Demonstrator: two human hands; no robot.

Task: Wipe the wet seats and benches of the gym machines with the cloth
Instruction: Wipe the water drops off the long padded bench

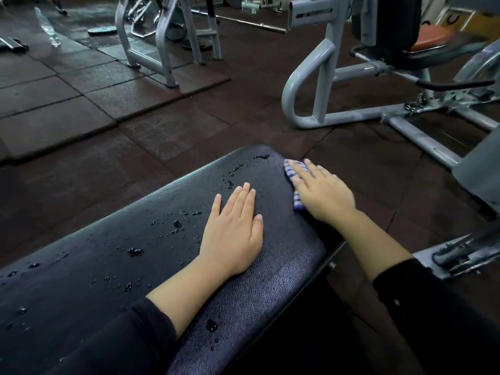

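Black sleeves point(116, 339) cover both forearms at the bottom of the view, the left one lying across the black padded bench point(270, 280) that runs from 8 o'clock up toward the centre. Its textured vinyl is dotted with water droplets point(177, 223), thickest along the far half at 9 and 10 o'clock of the left hand, with a few more near the rounded far end at 12 o'clock.

Resting flat on the pad, palm down, the left hand point(233, 226) has its fingers straight and close together and its thumb out to the right; it holds nothing.

At 2 o'clock of it, on the bench's right edge near the far end, the right hand point(323, 194) presses down on a blue-and-white checked cloth point(293, 171). Its fingers are stretched out over the fabric, not curled round it, and the cloth shows past the fingertips and along the hand's left side.

Dark rubber floor tiles point(89, 104) spread around the bench. At 1 to 2 o'clock stands a grey tubular machine frame point(323, 85) with an orange seat pad point(433, 36) behind it. Another grey frame point(162, 50) stands at 11 o'clock, a barbell point(251, 24) lies on the floor at 12 o'clock, and a clear plastic bottle point(48, 28) lies at far 10 o'clock.
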